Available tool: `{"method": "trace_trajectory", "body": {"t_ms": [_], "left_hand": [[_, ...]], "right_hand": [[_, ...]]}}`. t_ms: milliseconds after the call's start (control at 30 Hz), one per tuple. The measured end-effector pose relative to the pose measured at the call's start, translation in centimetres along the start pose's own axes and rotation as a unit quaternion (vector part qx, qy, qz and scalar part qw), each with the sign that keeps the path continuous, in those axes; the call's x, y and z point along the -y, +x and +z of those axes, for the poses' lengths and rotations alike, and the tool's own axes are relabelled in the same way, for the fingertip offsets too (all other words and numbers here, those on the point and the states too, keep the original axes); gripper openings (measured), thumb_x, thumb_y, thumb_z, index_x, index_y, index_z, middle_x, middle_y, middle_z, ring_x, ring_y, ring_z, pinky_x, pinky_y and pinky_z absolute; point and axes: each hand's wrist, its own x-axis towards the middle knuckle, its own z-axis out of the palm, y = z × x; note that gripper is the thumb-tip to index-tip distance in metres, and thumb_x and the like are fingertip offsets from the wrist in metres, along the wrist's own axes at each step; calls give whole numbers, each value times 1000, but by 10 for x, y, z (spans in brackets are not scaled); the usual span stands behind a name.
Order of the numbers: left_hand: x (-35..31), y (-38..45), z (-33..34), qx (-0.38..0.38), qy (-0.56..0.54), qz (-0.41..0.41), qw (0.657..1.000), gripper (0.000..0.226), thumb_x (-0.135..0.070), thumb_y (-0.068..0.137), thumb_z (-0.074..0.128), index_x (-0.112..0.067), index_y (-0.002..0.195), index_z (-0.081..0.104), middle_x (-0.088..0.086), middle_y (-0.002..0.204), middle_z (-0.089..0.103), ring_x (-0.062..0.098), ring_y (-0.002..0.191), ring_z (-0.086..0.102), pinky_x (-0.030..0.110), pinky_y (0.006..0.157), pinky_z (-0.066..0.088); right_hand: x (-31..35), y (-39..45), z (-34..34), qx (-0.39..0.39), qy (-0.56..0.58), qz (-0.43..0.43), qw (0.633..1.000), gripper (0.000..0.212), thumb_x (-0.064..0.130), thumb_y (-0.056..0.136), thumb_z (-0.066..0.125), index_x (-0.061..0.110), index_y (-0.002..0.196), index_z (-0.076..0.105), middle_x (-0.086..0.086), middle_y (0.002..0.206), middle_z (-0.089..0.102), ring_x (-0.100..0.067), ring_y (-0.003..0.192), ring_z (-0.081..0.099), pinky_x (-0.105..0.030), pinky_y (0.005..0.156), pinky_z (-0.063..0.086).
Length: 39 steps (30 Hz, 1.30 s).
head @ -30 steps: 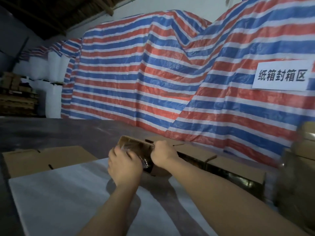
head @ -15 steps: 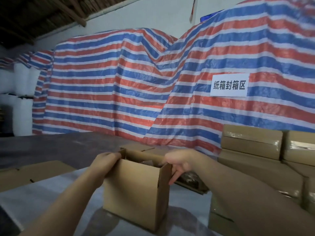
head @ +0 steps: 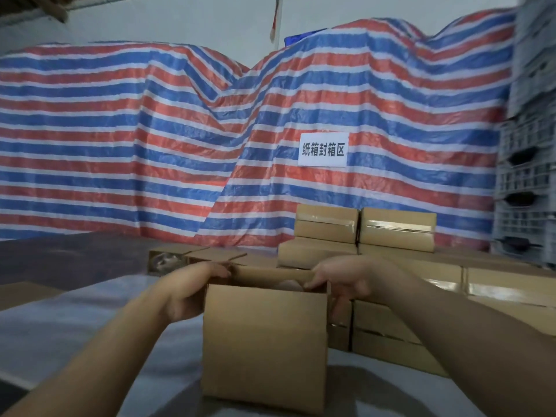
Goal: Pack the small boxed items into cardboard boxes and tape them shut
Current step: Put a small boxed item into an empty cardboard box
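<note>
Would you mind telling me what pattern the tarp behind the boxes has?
The tarp has red, white and blue stripes, clearest in the head view.

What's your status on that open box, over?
Left hand and right hand grip the open cardboard box at its top edges. Not yet taped. Sealed boxes stacked right; nothing blocking.

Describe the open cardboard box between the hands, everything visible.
The open cardboard box is plain brown corrugated card, unmarked, standing upright on the pale sheet-covered table. Its top is open and untaped; contents are too dim to tell. The left hand grips its left top edge, the right hand its right. Taped boxes stand behind.
</note>
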Motion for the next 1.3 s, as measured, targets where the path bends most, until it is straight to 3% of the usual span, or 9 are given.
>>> {"method": "trace_trajectory", "body": {"t_ms": [200,333,500,567,667,800,1033,1167,1300], "left_hand": [[14,3,75,39,-64,-24,997,26,-10,88,56,-6,112,63,17,83,73,25,66,70,35,64,55],[20,6,128,62,-82,-28,994,28,-11,89,51,-13,111,68,17,88,72,27,74,67,36,71,52],[25,10,175,82,-88,-32,992,31,-11,90,45,-14,109,69,16,95,64,26,75,59,32,68,46],[27,11,186,90,-90,-37,991,30,-13,92,46,-14,111,69,18,97,65,27,77,60,34,69,47],[28,13,193,100,-87,-37,990,32,-15,94,45,-16,117,67,19,100,66,26,75,62,35,67,49],[29,15,196,92,-77,-22,992,33,-15,94,45,-17,119,66,19,102,69,25,75,64,33,64,51],[29,11,196,91,-80,-26,992,25,-17,97,45,-17,112,66,12,80,73,22,67,65,29,60,51],[28,11,195,92,-76,-24,993,23,-20,97,48,-16,113,65,14,86,72,23,70,66,31,60,51],[28,13,193,100,-77,-33,991,21,-24,98,49,-16,111,63,12,76,74,20,61,68,28,52,53]], "right_hand": [[-49,-53,-35,-47,0,26,999,27,24,101,55,10,123,62,-13,111,74,-24,92,74,-36,73,60],[-75,-85,-60,-71,-70,-20,995,19,25,100,56,21,114,68,1,104,74,-9,86,71,-22,66,53],[-78,-103,-68,-315,-139,-212,915,7,29,93,68,37,93,68,16,94,67,-1,93,63,-22,80,51],[-70,-110,-64,-266,-165,-215,925,9,34,95,66,33,87,71,14,82,69,0,79,66,-19,70,51],[-65,-113,-50,-132,-307,-60,941,40,58,100,44,29,87,67,10,73,61,-5,71,59,-24,75,44],[-63,-109,-45,-91,-205,16,974,54,61,102,29,27,138,54,2,137,56,-16,126,49,-32,105,31],[-56,-91,-44,-45,-169,52,983,55,52,104,36,23,150,42,-9,150,47,-25,139,42,-45,120,27],[-55,-100,-46,-86,-238,27,967,61,62,101,32,20,133,61,-5,134,61,-23,125,55,-44,112,38],[-52,-100,-43,-192,-245,-70,948,49,56,103,36,24,93,71,5,89,70,-8,80,64,-25,73,52]]}}
